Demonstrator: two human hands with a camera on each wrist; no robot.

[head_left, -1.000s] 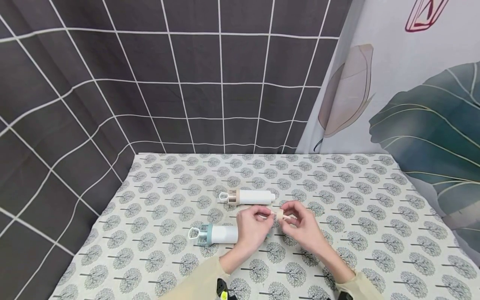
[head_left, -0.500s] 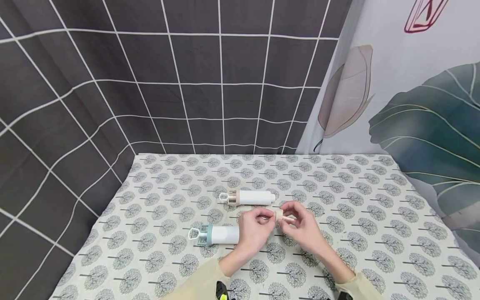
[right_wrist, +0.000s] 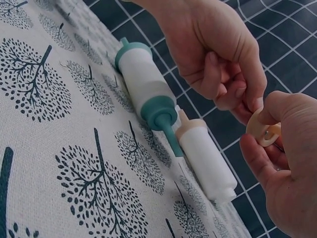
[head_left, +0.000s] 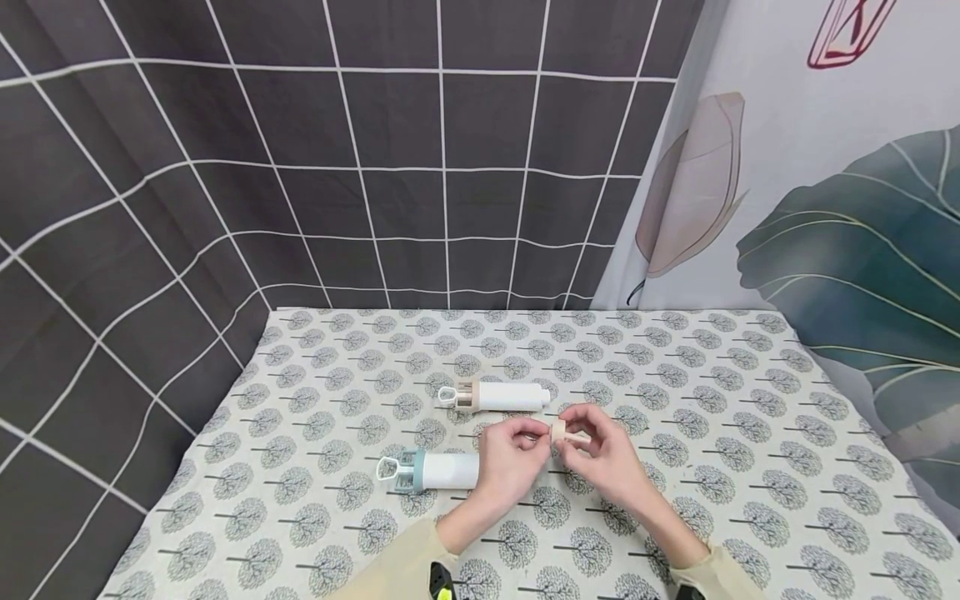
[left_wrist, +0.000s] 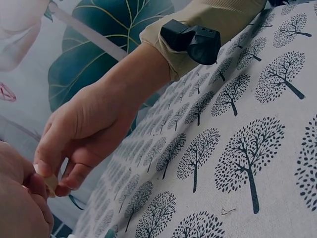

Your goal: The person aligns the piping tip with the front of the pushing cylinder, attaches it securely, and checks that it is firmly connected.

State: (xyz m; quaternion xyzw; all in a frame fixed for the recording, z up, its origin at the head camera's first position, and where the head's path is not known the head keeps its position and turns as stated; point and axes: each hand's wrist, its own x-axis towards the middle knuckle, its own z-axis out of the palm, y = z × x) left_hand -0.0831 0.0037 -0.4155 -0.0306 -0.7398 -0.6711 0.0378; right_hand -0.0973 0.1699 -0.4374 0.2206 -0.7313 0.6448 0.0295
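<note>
A small beige nozzle cap (head_left: 558,430), a round collar with a thin stem pointing right, is between both hands above the cloth. My right hand (head_left: 606,460) pinches the collar between thumb and fingers. From the other side my left hand (head_left: 512,463) pinches at the cap, its fingertips hiding that end. In the right wrist view the cap's ring (right_wrist: 257,130) shows its hollow. A white syringe-like tube (head_left: 512,395) with a beige frame and pull loop lies just beyond the hands, its narrow neck bare. A teal-framed tube (head_left: 450,470) lies left, partly behind my left hand.
A tree-print cloth (head_left: 315,517) covers the table. At the back hangs a dark gridded curtain (head_left: 390,200), and a pale leaf-print curtain (head_left: 795,275) is on the right. The teal tube's nozzle (right_wrist: 171,139) points out past its cap in the right wrist view.
My left hand has shifted slightly right, closer to the cap, and the beige bit once visible between its fingertips is less exposed. The right hand barely moves; both tubes stay put.
</note>
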